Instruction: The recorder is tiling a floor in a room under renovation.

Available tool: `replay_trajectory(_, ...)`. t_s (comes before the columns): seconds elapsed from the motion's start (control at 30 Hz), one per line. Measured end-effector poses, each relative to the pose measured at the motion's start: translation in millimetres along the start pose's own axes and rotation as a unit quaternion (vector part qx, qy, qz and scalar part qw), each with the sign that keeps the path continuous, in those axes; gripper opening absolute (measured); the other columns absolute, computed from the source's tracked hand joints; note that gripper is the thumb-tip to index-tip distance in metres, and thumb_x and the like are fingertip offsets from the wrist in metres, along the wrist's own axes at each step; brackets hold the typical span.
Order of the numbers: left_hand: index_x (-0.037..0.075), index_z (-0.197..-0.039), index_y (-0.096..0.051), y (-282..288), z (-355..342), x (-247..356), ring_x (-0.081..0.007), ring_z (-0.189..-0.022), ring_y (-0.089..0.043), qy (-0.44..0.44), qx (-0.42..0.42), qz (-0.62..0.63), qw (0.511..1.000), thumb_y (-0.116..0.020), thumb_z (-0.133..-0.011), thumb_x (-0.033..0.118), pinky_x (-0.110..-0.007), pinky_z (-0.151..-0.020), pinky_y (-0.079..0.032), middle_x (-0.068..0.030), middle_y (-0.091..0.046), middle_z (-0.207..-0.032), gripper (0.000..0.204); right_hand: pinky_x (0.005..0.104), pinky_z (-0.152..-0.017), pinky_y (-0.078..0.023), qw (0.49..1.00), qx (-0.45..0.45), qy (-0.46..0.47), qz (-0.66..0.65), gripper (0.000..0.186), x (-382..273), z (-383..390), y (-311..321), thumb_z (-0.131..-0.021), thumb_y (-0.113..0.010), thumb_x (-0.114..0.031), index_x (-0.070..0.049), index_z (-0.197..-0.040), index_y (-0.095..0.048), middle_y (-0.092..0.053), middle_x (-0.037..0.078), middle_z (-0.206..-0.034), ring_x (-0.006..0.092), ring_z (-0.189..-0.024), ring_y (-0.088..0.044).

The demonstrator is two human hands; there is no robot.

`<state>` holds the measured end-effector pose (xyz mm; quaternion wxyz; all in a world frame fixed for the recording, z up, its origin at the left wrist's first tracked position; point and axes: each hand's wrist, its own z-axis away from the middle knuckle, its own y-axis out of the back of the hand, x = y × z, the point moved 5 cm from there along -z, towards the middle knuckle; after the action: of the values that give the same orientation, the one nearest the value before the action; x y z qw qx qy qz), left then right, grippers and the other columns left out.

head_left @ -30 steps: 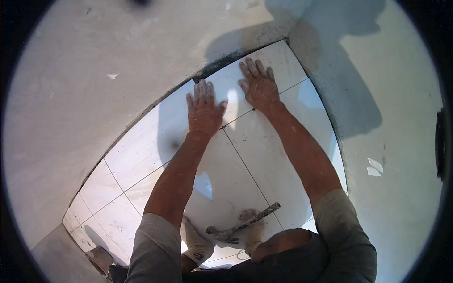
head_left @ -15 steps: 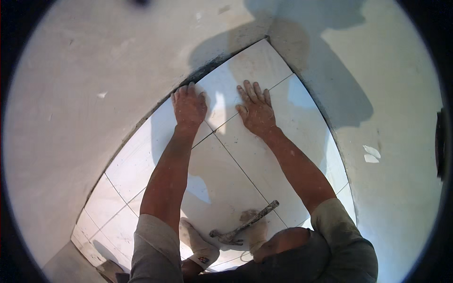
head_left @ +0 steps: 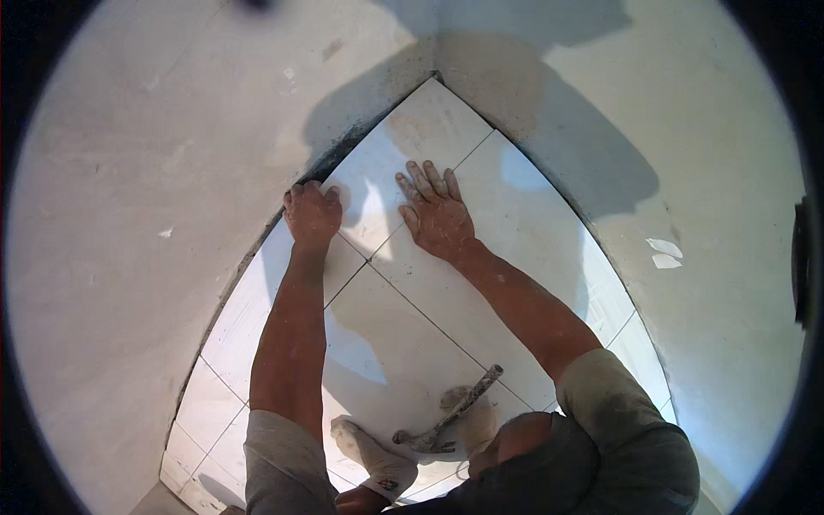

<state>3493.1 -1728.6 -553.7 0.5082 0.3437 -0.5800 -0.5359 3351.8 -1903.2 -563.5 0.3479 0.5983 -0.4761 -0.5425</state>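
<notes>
My left hand is at the left wall's edge of the floor, its fingers bent down over the rim of a pale tile at the dark gap and its thumb on the tile's face. The fingertips are partly hidden there. My right hand lies flat with fingers spread, on the large corner tile and near the joint with the tile below it. A hammer with a worn handle lies on the tiles near my feet.
Bare plastered walls rise on both sides and meet at the far corner. A dark gap runs along the left wall. A sock-covered foot is by the hammer. White scraps show on the right wall.
The view has shifted, moving the far corner leftward in the picture. My left hand's fingers have bent more at the tile edge. My right hand stays flat on the tiles.
</notes>
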Motion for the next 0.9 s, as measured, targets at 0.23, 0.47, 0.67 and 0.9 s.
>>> replay_trajectory(0.23,0.005,-0.112,-0.061,2.6,5.9,11.3,-0.0378,-0.115,-0.048,0.004,0.005,-0.012,1.000,-0.059,-0.085,0.038,-0.050,-0.097,-0.039,-0.0188,-0.057,-0.117,0.043,0.0522,-0.112,-0.020,0.999,0.039,0.006,-0.011,0.050,1.0,3.6,3.0,-0.092,-0.050,-0.032,-0.008,-0.136,-0.047,-0.036,0.014,-0.146,0.0322,-0.136,-0.031)
replay_trajectory(0.47,0.002,-0.121,-0.054,-10.4,7.0,23.9,-0.0378,-0.116,-0.047,-0.021,0.016,0.013,1.000,-0.060,-0.085,0.036,-0.050,-0.099,-0.038,-0.0185,-0.053,-0.121,0.050,0.0520,-0.112,-0.021,0.999,0.042,0.008,-0.004,0.049,-2.1,2.4,6.4,-0.094,-0.049,-0.031,-0.008,-0.136,-0.046,-0.036,0.014,-0.145,0.0314,-0.137,-0.030)
replay_trajectory(0.67,0.001,-0.115,-0.059,-10.1,-1.9,26.9,-0.0397,-0.111,-0.050,-0.018,0.009,0.023,1.000,-0.064,-0.082,0.032,-0.049,-0.099,-0.038,-0.0226,-0.057,-0.112,0.046,0.0520,-0.113,-0.020,1.000,0.024,0.002,0.002,0.050,0.3,2.6,2.3,-0.094,-0.047,-0.032,-0.008,-0.138,-0.044,-0.035,0.013,-0.146,0.0315,-0.138,-0.028)
replay_trajectory(0.9,0.000,-0.105,-0.061,-22.7,-14.8,16.0,-0.0402,-0.106,-0.053,-0.043,0.021,0.055,0.997,-0.066,-0.081,0.031,-0.050,-0.095,-0.039,-0.0228,-0.060,-0.105,0.039,0.0512,-0.114,-0.017,1.000,0.013,-0.002,0.015,0.050,0.7,1.7,2.3,-0.096,-0.043,-0.033,-0.008,-0.139,-0.043,-0.033,0.014,-0.147,0.0313,-0.140,-0.024)
